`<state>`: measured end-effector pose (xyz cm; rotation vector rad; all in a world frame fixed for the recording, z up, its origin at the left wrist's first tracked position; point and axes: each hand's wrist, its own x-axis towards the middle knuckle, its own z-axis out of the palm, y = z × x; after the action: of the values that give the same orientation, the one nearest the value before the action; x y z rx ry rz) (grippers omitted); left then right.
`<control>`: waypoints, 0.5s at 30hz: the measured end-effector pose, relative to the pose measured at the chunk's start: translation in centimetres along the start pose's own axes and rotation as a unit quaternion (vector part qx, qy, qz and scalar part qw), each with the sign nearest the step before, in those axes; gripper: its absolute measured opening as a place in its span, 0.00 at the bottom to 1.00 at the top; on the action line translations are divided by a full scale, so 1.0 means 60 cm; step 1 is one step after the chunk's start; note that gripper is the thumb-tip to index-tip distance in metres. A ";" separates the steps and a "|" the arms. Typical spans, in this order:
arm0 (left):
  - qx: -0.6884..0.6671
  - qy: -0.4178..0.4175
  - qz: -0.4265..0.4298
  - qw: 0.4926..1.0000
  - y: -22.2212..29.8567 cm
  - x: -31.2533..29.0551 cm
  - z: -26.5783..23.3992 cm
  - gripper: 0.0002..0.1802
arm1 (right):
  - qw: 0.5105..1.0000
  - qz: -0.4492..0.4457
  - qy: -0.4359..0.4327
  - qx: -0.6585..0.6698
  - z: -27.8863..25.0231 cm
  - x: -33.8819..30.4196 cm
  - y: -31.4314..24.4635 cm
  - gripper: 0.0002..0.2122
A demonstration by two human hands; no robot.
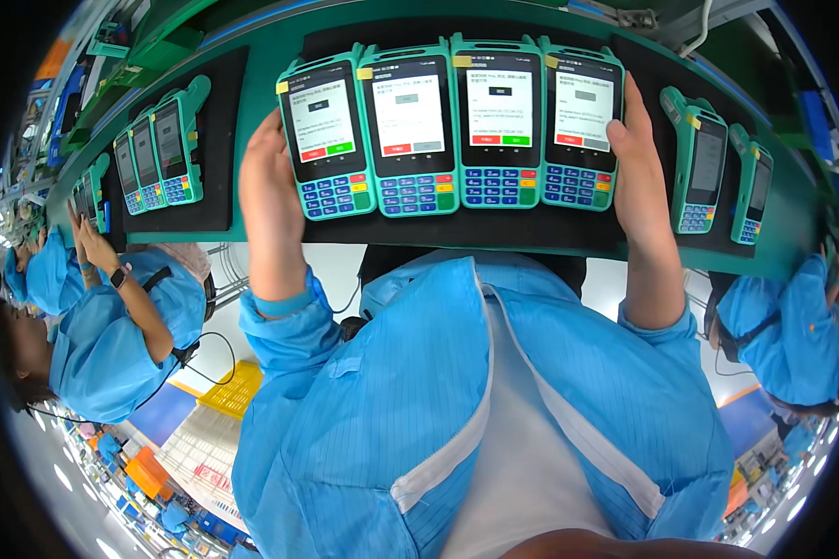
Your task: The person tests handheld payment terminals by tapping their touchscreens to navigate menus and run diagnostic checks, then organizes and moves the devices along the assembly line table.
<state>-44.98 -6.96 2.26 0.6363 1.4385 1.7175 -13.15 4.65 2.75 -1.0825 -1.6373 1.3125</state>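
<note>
Several green handheld payment terminals stand side by side in a row before me, screens lit and blue keypads toward me. My left hand [272, 200] is closed against the outer side of the leftmost payment terminal [326, 130], its fingertips partly hidden by the edge. At the other end, my right hand [645, 186] grips the side of the rightmost payment terminal [582, 116], its thumb at the screen's edge and fingers along the side. Between them are two more payment terminals, one left of centre [406, 121] and one right of centre [495, 116]. Each has a small yellow tag at its top left corner.
A black mat [531, 228] lies under the row on the green bench [256, 70]. More terminals stand on the left [163, 154] and right [704, 168]. A co-worker in blue [130, 317] sits at left, another [778, 326] at right. A yellow crate [233, 389] is on the floor.
</note>
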 end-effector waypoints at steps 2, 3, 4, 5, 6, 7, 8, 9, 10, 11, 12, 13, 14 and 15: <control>-0.058 0.037 -0.082 0.994 0.015 0.022 -0.023 0.25 | 0.999 0.018 -0.001 0.044 0.012 0.005 -0.005 0.33; -0.025 0.041 -0.072 0.996 0.013 0.023 -0.028 0.22 | 1.000 0.019 0.016 0.016 0.017 0.010 -0.008 0.32; 0.011 0.071 -0.073 0.995 0.013 0.025 -0.033 0.21 | 1.000 0.011 0.012 0.017 0.017 0.014 -0.012 0.32; 0.017 0.063 -0.067 0.996 0.014 0.025 -0.034 0.20 | 1.000 0.017 0.005 0.014 0.014 0.016 -0.016 0.31; 0.023 0.055 -0.062 0.996 0.017 0.024 -0.033 0.19 | 0.999 0.034 0.008 0.019 0.010 0.018 -0.020 0.31; 0.023 0.057 -0.064 0.996 0.022 0.022 -0.029 0.19 | 1.000 -0.002 0.015 -0.016 0.008 0.018 -0.023 0.30; 0.028 0.060 -0.031 0.997 0.027 0.017 -0.025 0.19 | 0.998 -0.025 0.030 -0.045 0.011 0.015 -0.026 0.30; 0.028 0.072 -0.003 0.997 0.032 0.007 -0.014 0.19 | 0.995 -0.049 0.045 -0.073 0.010 0.012 -0.029 0.30; 0.029 0.103 0.010 0.994 0.039 -0.001 -0.004 0.19 | 0.984 -0.116 0.044 -0.127 0.012 0.010 -0.033 0.30; 0.022 0.090 0.023 0.995 0.054 -0.010 0.003 0.20 | 0.966 -0.182 0.043 -0.181 0.012 0.007 -0.039 0.30; 0.022 0.064 0.070 0.995 0.067 -0.024 0.013 0.21 | 0.945 -0.238 0.048 -0.221 0.012 0.002 -0.046 0.31; 0.035 0.061 0.113 0.991 0.074 -0.041 0.026 0.21 | 0.961 -0.238 0.004 -0.141 0.022 -0.009 -0.053 0.32; 0.034 0.040 0.163 0.985 0.077 -0.058 0.042 0.21 | 0.969 -0.238 -0.051 -0.050 0.040 -0.019 -0.057 0.33; 0.054 0.031 0.188 0.980 0.078 -0.068 0.058 0.21 | 0.971 -0.150 -0.188 -0.014 0.040 -0.043 -0.072 0.36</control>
<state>-41.12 -8.49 8.02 0.9712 1.5347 1.9691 -15.12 0.94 6.43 -0.5889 -2.0089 1.3475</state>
